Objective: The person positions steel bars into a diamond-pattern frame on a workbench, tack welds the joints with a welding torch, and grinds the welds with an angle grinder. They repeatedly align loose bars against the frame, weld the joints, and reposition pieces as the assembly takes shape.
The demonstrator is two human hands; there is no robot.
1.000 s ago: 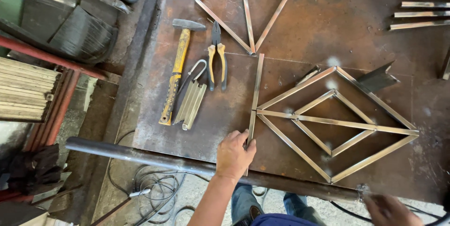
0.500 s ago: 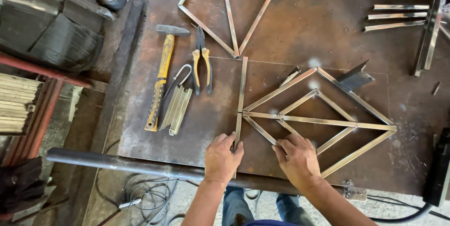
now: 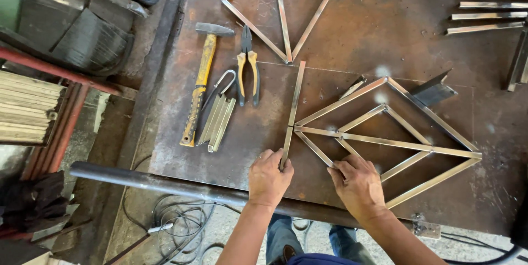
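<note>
Fingers [image 3: 278, 160] of the left hand [image 3: 268, 177] curl over and pinch the near end of a straight metal bar [image 3: 292, 112] that lies flat on the rusty steel worktop [image 3: 385, 50], running away from the person toward a triangular frame [image 3: 283, 12] farther back. That hand sits knuckles up, wrist straight, forearm coming up from the near edge. Just beside it, the right hand [image 3: 357, 185] lies palm down with its fingers [image 3: 344, 166] stretched forward and close together, tips pressing on the lower left side of the diamond-shaped frame [image 3: 388, 141], whose left point meets the bar about midway along. Both forearms angle in from below, the hands near each other but apart. Left of the bar lie yellow-handled pliers [image 3: 247, 67], a hammer [image 3: 201, 81] with a yellow shaft and a small bundle of flat metal strips [image 3: 215, 122]. Along the near edge runs a dark pipe [image 3: 165, 182].
</note>
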